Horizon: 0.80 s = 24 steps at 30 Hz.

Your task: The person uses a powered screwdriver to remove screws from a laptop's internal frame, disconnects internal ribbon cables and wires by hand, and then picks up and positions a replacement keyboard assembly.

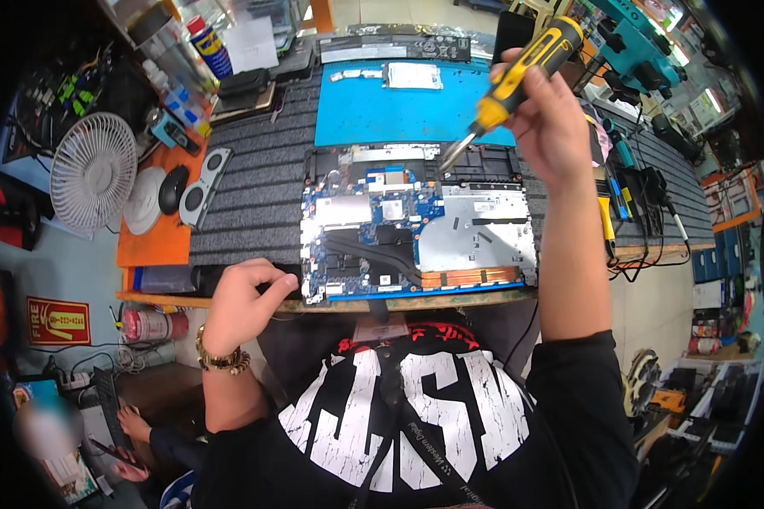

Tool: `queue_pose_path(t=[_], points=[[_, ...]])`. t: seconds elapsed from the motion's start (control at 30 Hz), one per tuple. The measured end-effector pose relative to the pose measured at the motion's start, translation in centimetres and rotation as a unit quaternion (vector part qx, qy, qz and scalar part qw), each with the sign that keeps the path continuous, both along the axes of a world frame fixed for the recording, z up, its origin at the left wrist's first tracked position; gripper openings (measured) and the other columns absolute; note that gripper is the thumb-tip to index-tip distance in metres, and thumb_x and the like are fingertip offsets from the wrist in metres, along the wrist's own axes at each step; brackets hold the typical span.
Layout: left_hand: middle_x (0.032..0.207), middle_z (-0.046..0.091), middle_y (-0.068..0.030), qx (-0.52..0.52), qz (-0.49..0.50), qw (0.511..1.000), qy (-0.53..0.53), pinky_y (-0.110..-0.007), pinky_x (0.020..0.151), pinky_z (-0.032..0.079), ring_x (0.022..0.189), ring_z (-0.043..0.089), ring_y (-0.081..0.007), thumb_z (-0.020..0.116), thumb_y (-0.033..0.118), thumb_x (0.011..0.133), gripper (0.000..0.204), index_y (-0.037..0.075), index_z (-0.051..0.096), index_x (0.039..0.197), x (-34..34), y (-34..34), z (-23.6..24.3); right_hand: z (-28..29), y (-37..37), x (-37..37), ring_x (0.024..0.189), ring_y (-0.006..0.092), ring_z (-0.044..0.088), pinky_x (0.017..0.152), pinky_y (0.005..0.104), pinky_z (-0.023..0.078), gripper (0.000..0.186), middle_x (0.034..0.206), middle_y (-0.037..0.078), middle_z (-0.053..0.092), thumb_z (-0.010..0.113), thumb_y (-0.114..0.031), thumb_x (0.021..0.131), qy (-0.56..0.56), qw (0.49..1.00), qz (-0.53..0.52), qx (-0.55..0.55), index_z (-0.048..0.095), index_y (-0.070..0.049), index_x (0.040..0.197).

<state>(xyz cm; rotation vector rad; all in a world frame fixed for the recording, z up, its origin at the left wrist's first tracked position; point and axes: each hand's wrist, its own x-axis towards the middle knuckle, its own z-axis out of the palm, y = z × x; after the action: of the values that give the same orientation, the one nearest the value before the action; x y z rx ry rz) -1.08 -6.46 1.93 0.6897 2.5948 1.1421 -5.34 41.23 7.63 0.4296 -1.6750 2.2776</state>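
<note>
My right hand [553, 119] grips a yellow and black screwdriver [530, 69], held tilted. Its metal shaft points down and left, with the tip at the upper part of an opened laptop base [484, 222]. I cannot tell if the tip touches it. Inside the base show a blue circuit board [403, 209], black heat pipes [369, 253], a silver plate and copper fins along the near edge. My left hand [250, 297] lies at the table edge, just left of the laptop's near corner, fingers curled and thumb toward the laptop. What those fingers hold, if anything, is hidden.
Behind the laptop lies a blue mat [390, 106] with a silver drive [412, 76] and a black battery [395, 49]. A white fan [93, 172], a mouse [174, 189] and a spray can [210, 47] stand left. Tools and cables [645, 199] lie right. Another person's hands [132, 441] are lower left.
</note>
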Motion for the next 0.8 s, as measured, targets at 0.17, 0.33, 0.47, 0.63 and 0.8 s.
queue_pose_path(t=[0.17,0.33,0.47,0.63,0.8], points=[[0.089,0.077,-0.017,-0.016,-0.062,0.994,0.092,-0.042,0.076,0.057,0.083,0.076,-0.0308,0.086,0.015,0.102,0.019,-0.004,0.085,0.099,-2.5,3.4,6.0,-4.6,11.0,-4.1,0.103,0.028,0.082,0.082,0.0441,0.071,0.041,0.124,0.016,0.08,0.068,-0.037,0.122,-0.095,0.991,-0.03,-0.09,0.068,-0.002,0.142],[0.088,0.076,-0.0168,-0.009,-0.19,0.974,0.122,-0.042,0.078,0.059,0.082,0.074,-0.0314,0.087,0.019,0.1,0.021,-0.002,0.085,0.102,-9.4,12.1,8.9,-9.9,14.4,-5.5,0.099,0.0287,0.084,0.077,0.0435,0.071,0.034,0.109,0.013,0.082,0.07,-0.038,0.12,-0.148,0.977,-0.026,-0.152,0.069,-0.005,0.132],[0.089,0.078,-0.0173,-0.052,-0.209,0.958,0.188,-0.046,0.082,0.062,0.085,0.077,-0.0334,0.087,0.026,0.099,0.028,-0.001,0.086,0.104,-17.1,20.3,7.8,-10.5,14.6,-5.8,0.097,0.0253,0.084,0.078,0.0417,0.071,0.037,0.113,0.011,0.082,0.068,-0.039,0.122,-0.138,0.978,-0.019,-0.153,0.07,-0.006,0.136],[0.107,0.083,-0.0127,-0.082,-0.197,0.93,0.3,-0.048,0.097,0.064,0.106,0.08,-0.0355,0.083,0.024,0.101,0.018,0.009,0.09,0.108,-25.7,30.2,3.1,-10.1,13.6,-5.8,0.096,0.0271,0.083,0.074,0.0428,0.07,0.036,0.111,0.011,0.078,0.075,-0.037,0.118,-0.133,0.976,-0.04,-0.165,0.064,-0.006,0.132],[0.109,0.083,-0.0097,-0.113,-0.181,0.904,0.371,-0.048,0.1,0.063,0.111,0.079,-0.0335,0.084,0.024,0.102,0.016,0.012,0.091,0.11,-30.2,35.6,0.0,-9.5,13.0,-5.7,0.097,0.0267,0.082,0.074,0.0418,0.07,0.034,0.111,0.009,0.078,0.077,-0.035,0.117,-0.136,0.977,-0.06,-0.151,0.065,-0.007,0.133]])
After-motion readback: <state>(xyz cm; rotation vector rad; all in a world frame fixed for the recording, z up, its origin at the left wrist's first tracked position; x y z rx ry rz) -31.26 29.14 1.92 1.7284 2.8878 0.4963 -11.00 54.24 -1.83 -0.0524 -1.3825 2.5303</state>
